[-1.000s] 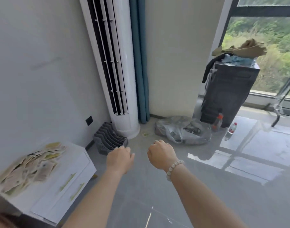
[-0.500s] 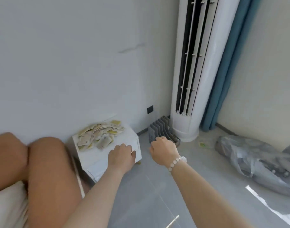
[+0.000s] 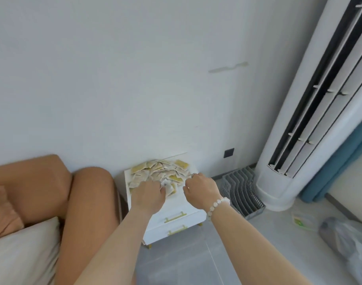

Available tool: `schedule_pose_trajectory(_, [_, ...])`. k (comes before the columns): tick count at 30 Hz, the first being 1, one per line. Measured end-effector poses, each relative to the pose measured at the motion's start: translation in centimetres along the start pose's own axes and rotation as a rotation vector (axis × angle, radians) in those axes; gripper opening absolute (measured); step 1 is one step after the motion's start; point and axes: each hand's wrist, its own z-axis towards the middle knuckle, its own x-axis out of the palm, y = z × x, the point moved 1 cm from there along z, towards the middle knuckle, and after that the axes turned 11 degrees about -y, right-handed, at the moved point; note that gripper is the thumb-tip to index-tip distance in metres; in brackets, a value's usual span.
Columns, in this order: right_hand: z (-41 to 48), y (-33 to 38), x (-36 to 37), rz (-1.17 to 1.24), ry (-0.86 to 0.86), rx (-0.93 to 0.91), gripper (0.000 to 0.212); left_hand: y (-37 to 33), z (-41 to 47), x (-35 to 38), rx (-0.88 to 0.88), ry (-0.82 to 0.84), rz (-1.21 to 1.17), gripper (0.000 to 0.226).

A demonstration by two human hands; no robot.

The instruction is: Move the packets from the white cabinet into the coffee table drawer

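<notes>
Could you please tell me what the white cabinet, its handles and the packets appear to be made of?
White cabinet: probably painted wood or laminate, smooth and matt. Handles: seemingly brushed metal, gold sheen. Packets: likely paper sachets, creased, matt cream and yellow.

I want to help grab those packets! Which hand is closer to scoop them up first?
Probably the left hand: it's over the near packets on the white cabinet, while the right hand sits at the pile's edge.
</notes>
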Motion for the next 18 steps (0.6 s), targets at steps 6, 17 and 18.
schedule_pose_trajectory(6, [7.8, 0.5, 2.1, 0.023, 0.053, 0.017, 0.041, 3.2, 7.4, 2.1, -0.029, 0.04, -0.019, 0.039])
schedule_pose_trajectory(17, [14.7, -1.9, 7.6, 0.063, 0.174, 0.098, 0.041, 5.3, 15.2, 8.3, 0.002, 0.183, 0.035, 0.038])
schedule_pose_trajectory(18, [15.5, -2.6, 8.1, 0.062, 0.18, 0.105, 0.041, 5.1, 16.1, 8.9, -0.005, 0.181, 0.027, 0.038])
